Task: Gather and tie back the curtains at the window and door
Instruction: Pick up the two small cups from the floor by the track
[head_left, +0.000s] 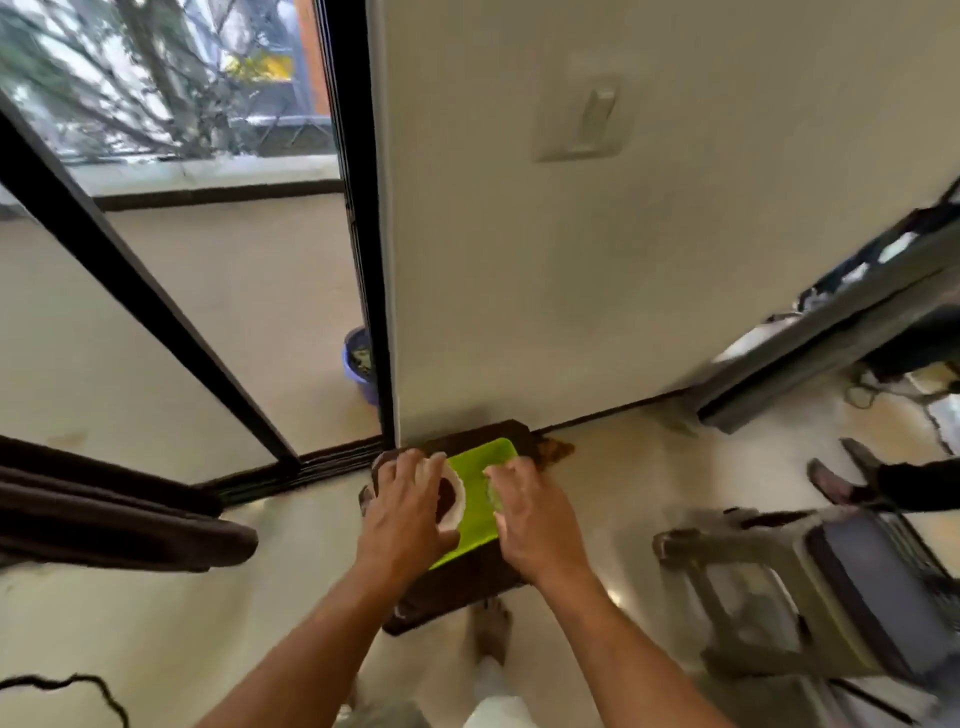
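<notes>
A dark brown curtain (104, 514) hangs bunched at the left edge, beside the black-framed glass sliding door (358, 208). Neither hand touches it. My left hand (405, 512) is stretched forward with fingers spread, over a white bowl (457, 493) with dark contents. My right hand (530, 519) reaches out beside it with fingers curled; a pale blur sits at its fingertips, and whether it holds anything is unclear. Both hands hover over a lime-green tray (475, 514) on a dark brown low surface (467, 582) against the wall.
A purple pot (358, 364) stands outside by the door frame. A light switch (582, 122) is on the cream wall. A folding chair (831, 587) is at the right, with another person's feet (836, 480) beyond it. My foot (491, 629) is below the tray.
</notes>
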